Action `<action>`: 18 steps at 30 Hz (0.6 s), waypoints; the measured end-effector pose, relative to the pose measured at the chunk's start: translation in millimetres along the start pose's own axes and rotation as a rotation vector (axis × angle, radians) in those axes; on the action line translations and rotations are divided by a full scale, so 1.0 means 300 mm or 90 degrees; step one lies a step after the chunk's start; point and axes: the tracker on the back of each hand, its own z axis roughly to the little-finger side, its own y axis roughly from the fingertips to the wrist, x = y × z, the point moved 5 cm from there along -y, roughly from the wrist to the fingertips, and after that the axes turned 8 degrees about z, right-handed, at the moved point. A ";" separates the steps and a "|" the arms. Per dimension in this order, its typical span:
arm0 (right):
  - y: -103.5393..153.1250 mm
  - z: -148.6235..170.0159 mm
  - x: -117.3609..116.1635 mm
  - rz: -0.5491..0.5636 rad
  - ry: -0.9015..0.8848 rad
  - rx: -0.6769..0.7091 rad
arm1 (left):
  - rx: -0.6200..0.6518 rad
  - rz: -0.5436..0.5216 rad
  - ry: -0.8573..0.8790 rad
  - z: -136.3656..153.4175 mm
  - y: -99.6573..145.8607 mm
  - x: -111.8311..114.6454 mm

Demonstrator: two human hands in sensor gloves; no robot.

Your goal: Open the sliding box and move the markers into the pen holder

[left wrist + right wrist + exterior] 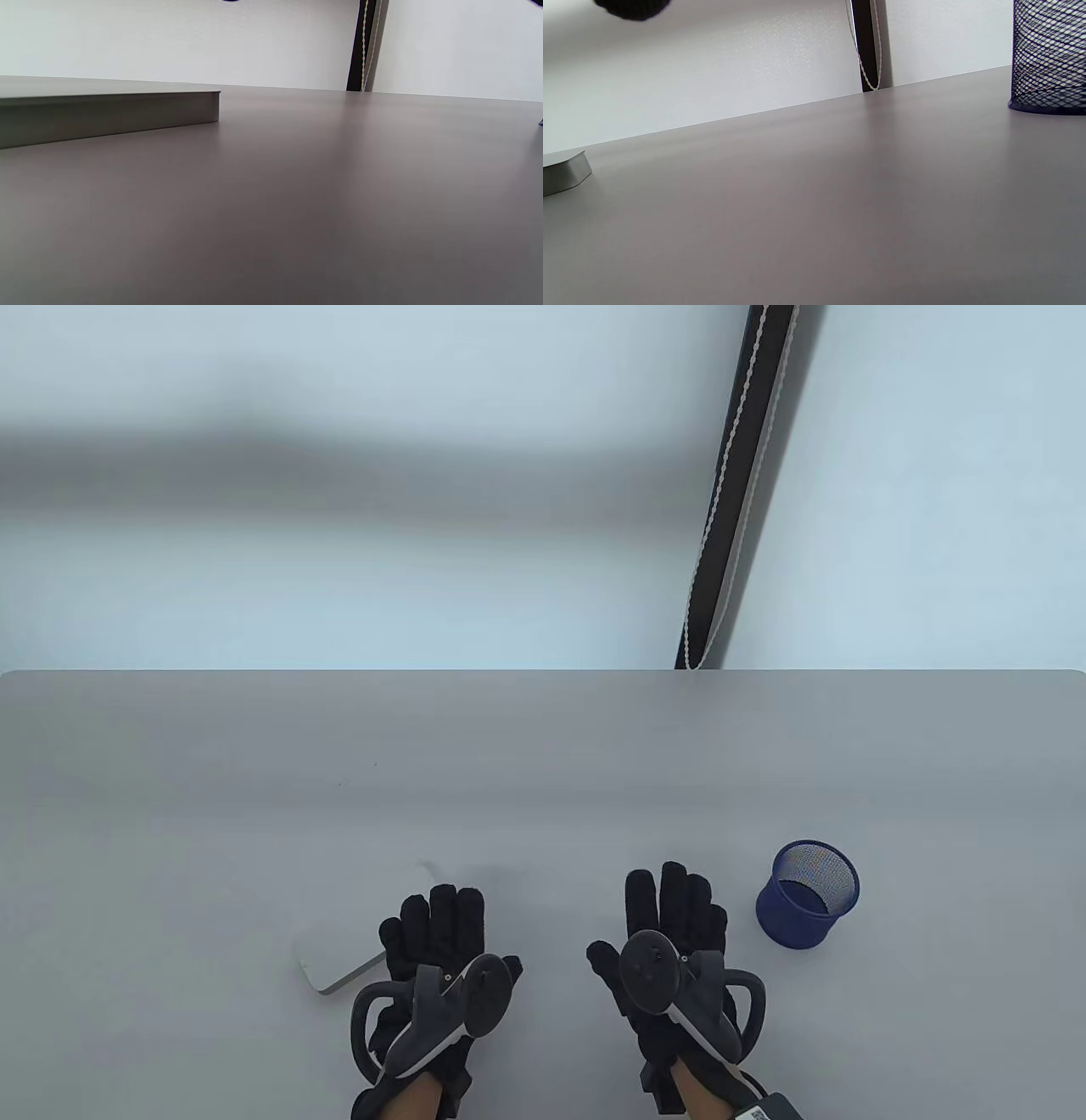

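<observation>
A flat white sliding box (335,965) lies closed on the grey table (543,780), near the front left; no markers show. My left hand (437,920) lies flat with straight fingers, covering the box's right part in the table view; whether it touches the box I cannot tell. The left wrist view shows the box (106,112) as a low slab at left. My right hand (674,903) rests flat and holds nothing, just left of the blue mesh pen holder (808,892). In the right wrist view, the pen holder (1048,55) stands at the far right and the box corner (564,173) at the left.
A pale wall rises behind the table's far edge (543,672). A dark vertical strip with a beaded cord (734,492) hangs there at the back right. Bare table surface stretches beyond both hands.
</observation>
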 end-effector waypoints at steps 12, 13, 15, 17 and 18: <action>-0.003 0.008 -0.005 -0.020 0.008 -0.002 | 0.001 -0.002 0.011 0.009 -0.004 -0.004; -0.005 0.009 -0.007 -0.023 0.007 -0.002 | 0.003 -0.001 0.010 0.009 -0.004 -0.005; -0.007 0.012 -0.010 -0.027 0.007 -0.004 | 0.004 -0.001 0.006 0.012 -0.004 -0.009; -0.008 0.014 -0.012 -0.032 0.006 -0.005 | 0.004 -0.007 0.006 0.020 -0.003 -0.017; -0.008 0.015 -0.013 -0.033 0.006 -0.005 | 0.002 -0.010 0.007 0.024 -0.002 -0.021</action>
